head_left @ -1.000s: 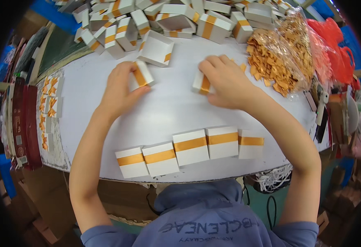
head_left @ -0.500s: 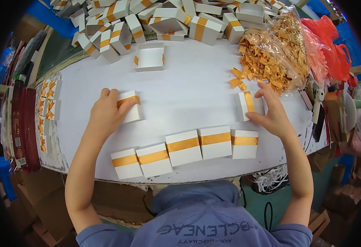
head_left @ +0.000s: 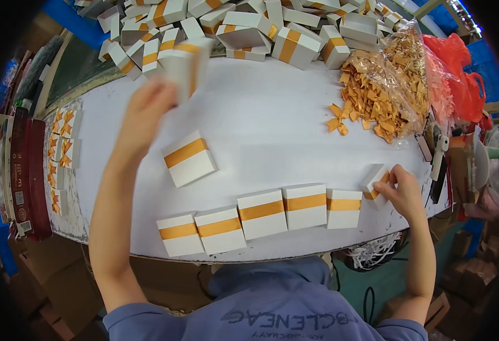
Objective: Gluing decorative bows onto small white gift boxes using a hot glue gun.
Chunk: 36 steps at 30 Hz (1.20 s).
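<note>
At the far left, dark red flat boxes (head_left: pixel 32 176) stand beside the white-topped desk (head_left: pixel 272 128). On its left edge lie several small white boxes topped with gold ribbon bows (head_left: pixel 75 152). Next comes the left hand (head_left: pixel 150 102), raised toward the back and blurred, its fingers grasping the lower edge of a white cardboard box with a gold satin band (head_left: pixel 182 65). Below, a lone white square box with a gold band (head_left: pixel 190 160) lies tilted on the desk. Across the back spreads a jumbled heap of gold-banded white boxes (head_left: pixel 295 46), some of them open; along the front edge runs a slightly curved row of five gold-banded white boxes (head_left: pixel 261 220). Farther right, loose gold satin bows (head_left: pixel 366 94) spill from a clear plastic bag (head_left: pixel 411 85). Just right of the row, the right hand (head_left: pixel 402 192) grips a small gold-banded white box (head_left: pixel 373 181) between thumb and fingers. A red plastic bag (head_left: pixel 460 74) sits at the back right.
</note>
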Motion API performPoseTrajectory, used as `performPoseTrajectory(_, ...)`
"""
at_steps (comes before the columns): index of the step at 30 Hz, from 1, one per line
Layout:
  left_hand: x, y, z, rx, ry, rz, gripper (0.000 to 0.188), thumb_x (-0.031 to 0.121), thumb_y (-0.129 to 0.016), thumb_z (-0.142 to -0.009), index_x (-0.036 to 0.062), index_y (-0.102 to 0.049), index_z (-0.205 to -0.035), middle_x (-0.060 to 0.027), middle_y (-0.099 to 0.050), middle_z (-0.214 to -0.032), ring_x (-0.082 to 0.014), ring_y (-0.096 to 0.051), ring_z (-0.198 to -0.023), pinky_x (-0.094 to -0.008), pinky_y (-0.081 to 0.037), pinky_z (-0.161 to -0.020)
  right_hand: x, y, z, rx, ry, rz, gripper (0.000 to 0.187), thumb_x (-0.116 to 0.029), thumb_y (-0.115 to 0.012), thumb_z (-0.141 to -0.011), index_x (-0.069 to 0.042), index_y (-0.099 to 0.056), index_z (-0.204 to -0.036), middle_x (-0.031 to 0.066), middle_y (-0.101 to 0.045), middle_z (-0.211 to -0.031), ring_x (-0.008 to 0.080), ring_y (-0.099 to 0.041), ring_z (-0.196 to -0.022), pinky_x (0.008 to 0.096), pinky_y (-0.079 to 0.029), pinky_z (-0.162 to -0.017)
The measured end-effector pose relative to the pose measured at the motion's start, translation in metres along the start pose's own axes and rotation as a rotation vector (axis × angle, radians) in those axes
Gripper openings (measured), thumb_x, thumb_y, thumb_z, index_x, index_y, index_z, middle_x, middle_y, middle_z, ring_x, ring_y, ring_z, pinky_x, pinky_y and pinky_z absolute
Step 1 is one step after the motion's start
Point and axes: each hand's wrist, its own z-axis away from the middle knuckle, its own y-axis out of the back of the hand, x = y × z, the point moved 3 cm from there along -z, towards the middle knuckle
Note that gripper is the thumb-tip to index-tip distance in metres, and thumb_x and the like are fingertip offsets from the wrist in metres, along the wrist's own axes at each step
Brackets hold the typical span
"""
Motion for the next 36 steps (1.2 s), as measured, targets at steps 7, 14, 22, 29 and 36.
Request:
performPoseTrajectory(7,-0.053,0.061,0.142,0.400,0.504,0.859,0.038,0.029,-0.036,-0.096,0.0002,-0.044,-0.121,-0.0134,-0.059,-0.108,-0.0227,-0.064,-0.088,-0.0275,-0.054,-0.066,-0.152,0.020,-0.090,0.615,0.829,-0.078,0.037,-0.017,-0.066,-0.077,-0.001,-0.050,-0.105,0.0163,-0.055,-0.096,0.0334,-0.055,-0.087,0.0383,-0.045,-0.072)
performPoseTrajectory(14,-0.023,0.064,0.152,0.422,0.252,-0.713,0.042,0.025,-0.056,-0.087,0.0017,-0.044,-0.120,-0.0085,-0.050,-0.104,-0.0214,-0.053,-0.096,-0.0314,-0.045,-0.076,-0.185,0.000,-0.150,0.596,0.750,-0.061,0.046,-0.015,-0.063,-0.078,-0.002,-0.044,-0.118,0.0171,-0.052,-0.107,0.0354,-0.055,-0.091,0.0395,-0.046,-0.076)
performPoseTrajectory(22,-0.027,0.046,0.118,0.020,0.264,-0.564,0.074,0.013,-0.070,-0.069,0.0083,-0.034,-0.134,-0.0181,-0.022,-0.136,-0.0323,-0.035,-0.119,-0.0372,-0.035,-0.097,-0.204,-0.045,-0.108,0.128,0.553,-0.401,0.042,-0.015,-0.061,-0.079,0.000,-0.045,-0.115,0.0153,-0.052,-0.110,0.0316,-0.053,-0.096,0.0361,-0.045,-0.080)
performPoseTrajectory(29,0.019,0.009,0.112,-0.260,0.080,-0.546,0.096,0.015,-0.078,-0.060,0.0135,-0.025,-0.139,-0.0222,-0.010,-0.144,-0.0415,-0.017,-0.130,-0.0446,-0.029,-0.101,-0.317,-0.028,-0.165,0.678,1.030,0.245,0.034,-0.010,-0.059,-0.079,-0.009,-0.051,-0.111,0.0097,-0.042,-0.128,0.0250,-0.045,-0.113,0.0357,-0.037,-0.093)
performPoseTrajectory(36,-0.006,-0.005,0.114,-0.168,0.187,-0.763,0.104,0.037,-0.080,-0.057,0.0094,-0.023,-0.139,-0.0185,-0.024,-0.140,-0.0372,-0.025,-0.128,-0.0444,-0.019,-0.104,-0.294,-0.017,-0.166,0.789,1.281,0.420,0.002,-0.007,-0.057,-0.075,-0.006,-0.059,-0.077,0.0081,-0.053,-0.104,0.0252,-0.048,-0.103,0.0358,-0.040,-0.086)
